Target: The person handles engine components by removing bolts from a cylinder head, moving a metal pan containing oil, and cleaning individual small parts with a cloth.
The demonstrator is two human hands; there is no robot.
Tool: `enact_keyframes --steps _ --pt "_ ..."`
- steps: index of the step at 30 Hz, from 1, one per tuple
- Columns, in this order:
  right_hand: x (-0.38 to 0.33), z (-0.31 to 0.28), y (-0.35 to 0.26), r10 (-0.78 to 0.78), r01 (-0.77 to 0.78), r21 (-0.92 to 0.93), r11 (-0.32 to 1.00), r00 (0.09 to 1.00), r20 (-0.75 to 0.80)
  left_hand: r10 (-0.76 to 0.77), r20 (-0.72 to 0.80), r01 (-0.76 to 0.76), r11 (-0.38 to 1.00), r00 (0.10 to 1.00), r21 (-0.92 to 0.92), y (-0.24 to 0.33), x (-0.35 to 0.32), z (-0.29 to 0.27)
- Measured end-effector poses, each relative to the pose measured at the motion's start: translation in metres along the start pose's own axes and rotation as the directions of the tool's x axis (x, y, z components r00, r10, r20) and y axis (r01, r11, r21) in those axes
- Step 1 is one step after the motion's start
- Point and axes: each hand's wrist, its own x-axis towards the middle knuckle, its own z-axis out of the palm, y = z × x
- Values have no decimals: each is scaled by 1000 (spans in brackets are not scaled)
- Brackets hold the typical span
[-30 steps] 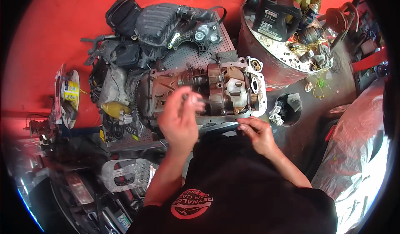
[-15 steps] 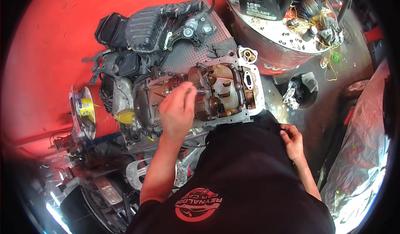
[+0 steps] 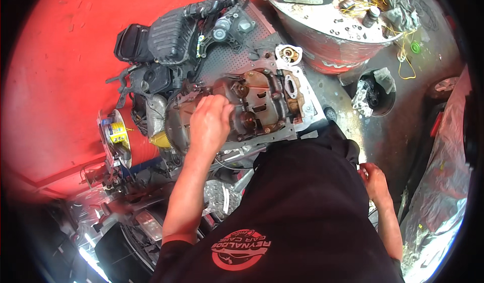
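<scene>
1. Head view: the left hand (image 3: 209,124) lies on the engine (image 3: 242,106), its grip curled together at the rusty open face; whether the fingers pinch anything cannot be told.
2. The engine sits at the picture's centre, its brown cavity (image 3: 259,106) at 3 o'clock from that hand and a pale gasket rim (image 3: 302,99) along its far side.
3. The right hand (image 3: 374,181) hangs at 4 o'clock from the engine, well apart, beside the person's dark trousers (image 3: 312,192); its grip is loosely bent, clamped on nothing visible.
4. A black intake housing (image 3: 171,33) lies at 11 o'clock from the engine.
5. A drum (image 3: 343,41), topped with wires and small parts, stands at 1 o'clock.
6. A red floor (image 3: 55,56) spreads at 9 o'clock.
7. A red can (image 3: 121,139) rests at 8 o'clock.
</scene>
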Motion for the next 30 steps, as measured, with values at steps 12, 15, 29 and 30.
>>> enact_keyframes --steps 12,15,29,30 --pt "-54 -47 78 -287 12 320 947 474 832 79 -44 -73 988 996 133 10 -4 7" --pt "-41 -48 85 -260 -83 344 935 499 827 -164 -114 139 970 980 -200 11 -6 9" --pt "18 -82 109 -149 -165 219 962 359 922 -615 67 611 788 786 75 29 0 9" --pt "26 -91 89 -133 -121 184 975 343 930 -631 69 628 775 772 69 25 -8 14"
